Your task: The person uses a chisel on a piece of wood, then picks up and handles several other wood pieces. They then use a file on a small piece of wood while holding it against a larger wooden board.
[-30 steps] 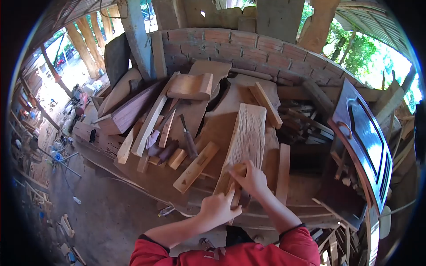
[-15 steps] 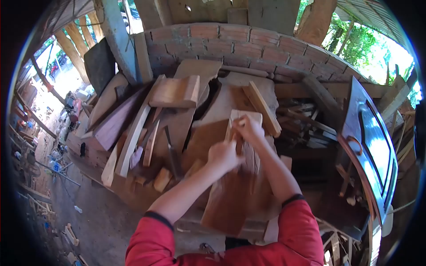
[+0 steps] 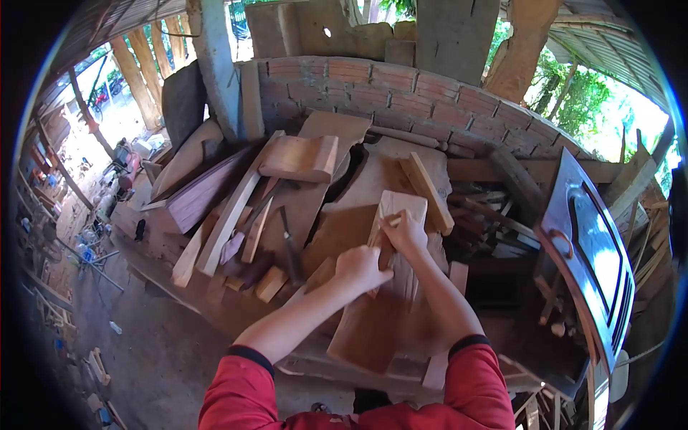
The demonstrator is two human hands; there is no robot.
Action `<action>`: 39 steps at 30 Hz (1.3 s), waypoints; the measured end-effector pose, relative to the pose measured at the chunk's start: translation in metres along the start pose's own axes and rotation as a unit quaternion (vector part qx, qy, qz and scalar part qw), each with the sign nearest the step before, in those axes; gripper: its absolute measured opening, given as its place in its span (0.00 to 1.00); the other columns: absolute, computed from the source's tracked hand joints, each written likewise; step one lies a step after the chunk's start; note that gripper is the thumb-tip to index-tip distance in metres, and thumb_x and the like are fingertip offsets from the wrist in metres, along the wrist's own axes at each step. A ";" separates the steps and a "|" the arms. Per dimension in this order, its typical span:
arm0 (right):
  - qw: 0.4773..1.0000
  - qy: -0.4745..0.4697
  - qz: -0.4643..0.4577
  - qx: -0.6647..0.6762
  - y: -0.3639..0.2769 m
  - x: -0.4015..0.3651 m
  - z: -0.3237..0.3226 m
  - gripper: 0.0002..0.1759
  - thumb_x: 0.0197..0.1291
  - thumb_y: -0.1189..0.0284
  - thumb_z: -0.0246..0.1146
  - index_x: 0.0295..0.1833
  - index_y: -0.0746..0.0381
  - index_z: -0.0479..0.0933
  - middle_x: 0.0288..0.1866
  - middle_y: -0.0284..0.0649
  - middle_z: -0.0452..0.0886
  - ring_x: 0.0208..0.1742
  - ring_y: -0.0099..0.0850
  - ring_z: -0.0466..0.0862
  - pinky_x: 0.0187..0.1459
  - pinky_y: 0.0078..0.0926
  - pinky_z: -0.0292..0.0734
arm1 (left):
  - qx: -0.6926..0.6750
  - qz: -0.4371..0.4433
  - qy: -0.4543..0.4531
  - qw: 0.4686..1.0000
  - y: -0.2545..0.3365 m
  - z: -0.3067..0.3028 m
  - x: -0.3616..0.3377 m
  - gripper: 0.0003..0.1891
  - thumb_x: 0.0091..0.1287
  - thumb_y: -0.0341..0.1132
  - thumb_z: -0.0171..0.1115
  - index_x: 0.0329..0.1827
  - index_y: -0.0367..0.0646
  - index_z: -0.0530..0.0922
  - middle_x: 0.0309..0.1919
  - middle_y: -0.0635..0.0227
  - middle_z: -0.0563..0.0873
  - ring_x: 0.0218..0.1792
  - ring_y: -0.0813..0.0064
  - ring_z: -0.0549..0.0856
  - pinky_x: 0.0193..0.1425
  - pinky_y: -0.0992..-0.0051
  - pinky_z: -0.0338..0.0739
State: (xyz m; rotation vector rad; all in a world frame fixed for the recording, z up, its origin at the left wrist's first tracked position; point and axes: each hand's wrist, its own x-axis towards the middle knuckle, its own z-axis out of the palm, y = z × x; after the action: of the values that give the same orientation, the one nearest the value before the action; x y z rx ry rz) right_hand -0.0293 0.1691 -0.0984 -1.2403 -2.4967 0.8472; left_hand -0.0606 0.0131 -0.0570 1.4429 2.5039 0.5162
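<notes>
A pale wooden block [image 3: 414, 203] with a grooved face lies lengthwise in front of me on a wider brown board [image 3: 365, 340]. My right hand [image 3: 406, 235] is closed, its fingers pinched at the far end of a small brown wooden piece [image 3: 385, 252] over the block. Closer to me, my left hand [image 3: 362, 271] is curled round the near end of the same piece, thumb pointing right. The fingers cover most of it, so its exact kind is hidden. Left of my forearm lies a chisel-like tool [image 3: 290, 247] with a dark blade.
A curved wooden piece [image 3: 299, 159] and long pale strips [image 3: 240, 208] lie on the bench's left side. A short block [image 3: 271, 284] sits near its front edge. Offcuts [image 3: 487, 218] are piled at right, beside a glossy dark panel [image 3: 591, 251]. A brick wall [image 3: 401, 89] stands behind.
Both hands have slid a little along the block toward my body, still closed. The camera view has tilted slightly up, so the bench appears lower.
</notes>
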 end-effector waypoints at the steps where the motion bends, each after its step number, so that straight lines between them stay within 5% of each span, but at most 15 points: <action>1: 0.999 0.002 -0.030 -0.013 -0.004 -0.033 -0.002 0.37 0.48 0.41 0.60 0.52 0.61 0.70 0.41 0.54 0.81 0.46 0.49 0.80 0.46 0.42 0.75 | -0.012 -0.001 0.005 1.000 0.002 0.000 -0.032 0.25 0.46 0.53 0.65 0.36 0.38 0.79 0.28 0.53 0.83 0.32 0.55 0.84 0.37 0.60 0.79; 6: 0.997 0.004 -0.074 -0.027 -0.023 -0.182 -0.005 0.38 0.49 0.41 0.59 0.51 0.64 0.68 0.33 0.54 0.81 0.38 0.50 0.82 0.40 0.43 0.76 | -0.024 -0.009 -0.014 1.000 0.015 -0.010 -0.177 0.35 0.47 0.52 0.63 0.56 0.37 0.73 0.22 0.56 0.82 0.24 0.57 0.84 0.29 0.63 0.79; 10: 0.992 -0.029 -0.084 -0.087 -0.028 -0.242 -0.002 0.37 0.49 0.41 0.60 0.50 0.63 0.68 0.28 0.51 0.81 0.33 0.49 0.83 0.36 0.44 0.77 | -0.020 0.004 -0.013 1.000 0.016 -0.012 -0.239 0.35 0.48 0.52 0.63 0.56 0.38 0.74 0.21 0.56 0.82 0.23 0.58 0.84 0.28 0.63 0.78; 13: 0.996 -0.042 -0.067 -0.052 -0.033 -0.240 -0.005 0.32 0.49 0.43 0.61 0.50 0.58 0.71 0.33 0.51 0.82 0.38 0.49 0.82 0.40 0.43 0.75 | -0.007 0.021 0.026 0.999 0.017 -0.006 -0.237 0.35 0.50 0.52 0.60 0.57 0.34 0.72 0.18 0.57 0.81 0.20 0.61 0.83 0.23 0.65 0.78; 18: 0.998 -0.011 -0.064 -0.004 -0.021 -0.146 -0.001 0.34 0.49 0.42 0.61 0.50 0.58 0.71 0.34 0.51 0.82 0.40 0.49 0.82 0.41 0.42 0.75 | 0.010 0.004 0.010 1.000 0.013 -0.002 -0.144 0.33 0.50 0.51 0.61 0.55 0.35 0.74 0.20 0.58 0.81 0.23 0.60 0.84 0.27 0.63 0.79; 24: 0.996 0.035 -0.043 0.076 -0.002 0.108 0.006 0.30 0.51 0.47 0.59 0.50 0.60 0.75 0.45 0.55 0.80 0.49 0.45 0.80 0.49 0.39 0.74 | 0.016 -0.040 0.023 0.999 -0.009 0.017 0.118 0.24 0.46 0.53 0.66 0.38 0.43 0.80 0.33 0.57 0.84 0.37 0.59 0.84 0.41 0.62 0.79; 25: 0.994 0.043 -0.010 0.098 0.008 0.167 0.019 0.30 0.51 0.47 0.58 0.52 0.59 0.75 0.50 0.54 0.78 0.52 0.42 0.79 0.53 0.37 0.72 | 0.063 0.002 0.008 0.998 -0.010 0.013 0.156 0.20 0.47 0.49 0.66 0.34 0.42 0.81 0.32 0.56 0.84 0.37 0.61 0.84 0.40 0.64 0.79; 26: 0.994 -0.031 -0.080 0.074 0.007 0.188 -0.003 0.31 0.50 0.46 0.59 0.52 0.58 0.75 0.49 0.51 0.79 0.52 0.42 0.79 0.53 0.37 0.72 | 0.112 0.046 -0.005 0.993 -0.013 0.010 0.184 0.16 0.48 0.46 0.66 0.31 0.42 0.81 0.32 0.55 0.84 0.37 0.62 0.85 0.39 0.66 0.79; 28: 0.995 -0.013 -0.099 0.008 -0.004 0.210 -0.010 0.32 0.49 0.44 0.60 0.52 0.57 0.75 0.47 0.51 0.80 0.51 0.45 0.79 0.51 0.37 0.73 | -0.058 -0.024 0.012 0.998 -0.005 -0.010 0.201 0.15 0.47 0.45 0.66 0.31 0.43 0.82 0.31 0.56 0.84 0.36 0.62 0.85 0.38 0.67 0.79; 29: 0.997 0.044 -0.054 0.024 -0.002 0.208 -0.005 0.32 0.49 0.45 0.60 0.52 0.58 0.75 0.47 0.51 0.80 0.50 0.45 0.80 0.50 0.38 0.74 | 0.077 0.006 0.029 0.997 0.003 -0.008 0.196 0.17 0.46 0.47 0.67 0.32 0.42 0.82 0.30 0.57 0.84 0.36 0.62 0.85 0.39 0.68 0.80; 30: 0.994 0.105 -0.011 0.036 -0.013 0.184 -0.018 0.32 0.48 0.46 0.60 0.52 0.59 0.74 0.46 0.51 0.81 0.49 0.45 0.80 0.49 0.39 0.75 | 0.072 0.004 0.026 0.997 0.005 -0.008 0.181 0.17 0.46 0.47 0.67 0.32 0.42 0.82 0.30 0.57 0.84 0.36 0.62 0.85 0.39 0.68 0.80; 36: 0.990 0.003 -0.132 0.053 -0.004 0.006 -0.021 0.33 0.49 0.46 0.63 0.51 0.61 0.71 0.41 0.50 0.82 0.45 0.47 0.81 0.45 0.39 0.75 | 0.051 0.012 0.024 0.998 0.006 -0.020 -0.005 0.27 0.47 0.52 0.64 0.45 0.40 0.79 0.27 0.56 0.83 0.30 0.58 0.85 0.36 0.63 0.80; 39: 0.995 -0.027 -0.093 0.034 -0.011 -0.115 -0.010 0.32 0.51 0.47 0.62 0.52 0.61 0.70 0.39 0.52 0.81 0.43 0.49 0.81 0.45 0.40 0.75 | 0.015 0.008 0.001 1.000 0.008 -0.011 -0.114 0.31 0.49 0.52 0.62 0.53 0.41 0.76 0.25 0.55 0.82 0.28 0.58 0.84 0.32 0.63 0.80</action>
State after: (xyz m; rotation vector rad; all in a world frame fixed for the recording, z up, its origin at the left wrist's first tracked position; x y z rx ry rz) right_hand 0.0389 0.0777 -0.0777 -0.9587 -2.5531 0.9200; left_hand -0.0008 -0.0839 -0.0438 1.4756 2.5149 0.4854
